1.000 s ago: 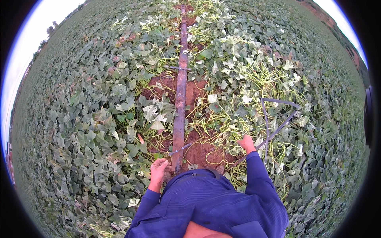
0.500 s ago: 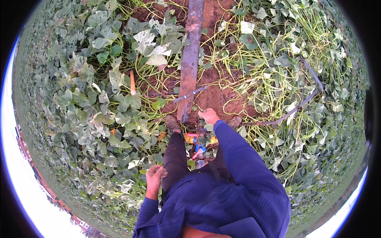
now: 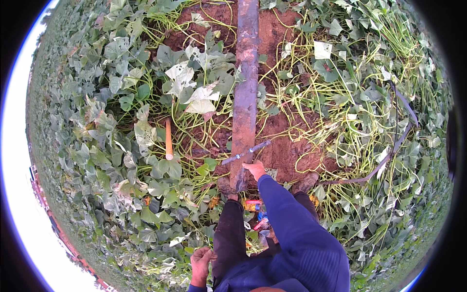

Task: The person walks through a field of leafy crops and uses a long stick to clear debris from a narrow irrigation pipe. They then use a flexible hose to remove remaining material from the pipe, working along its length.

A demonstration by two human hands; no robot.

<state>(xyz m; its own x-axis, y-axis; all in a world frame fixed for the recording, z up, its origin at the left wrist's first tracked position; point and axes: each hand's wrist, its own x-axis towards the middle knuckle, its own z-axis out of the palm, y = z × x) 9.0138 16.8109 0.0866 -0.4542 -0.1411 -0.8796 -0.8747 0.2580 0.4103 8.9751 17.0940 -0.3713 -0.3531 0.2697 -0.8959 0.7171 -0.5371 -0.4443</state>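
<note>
A flat, mud-stained dark hose runs straight away from me over reddish soil, its near end between my shoes. Across it lies a short dark strip of tube with pale bands. My right hand is at the hose's right edge, just below that strip. Its fingers are bent together, pointing left; anything in them is too small to make out. My left hand hangs beside my left thigh, fingers curled with the thumb against them. I cannot see whether it holds something tiny.
Leafy vines spread on both sides. An orange-brown rod stands among leaves at left. At right a bent dark tape lies on the vines. Between my legs are red-yellow packets and a blue item.
My view has shifted, so the ground sits lower in the picture. My right hand has moved left, up to the hose's edge near the short strip. The left hand stays beside my thigh.
</note>
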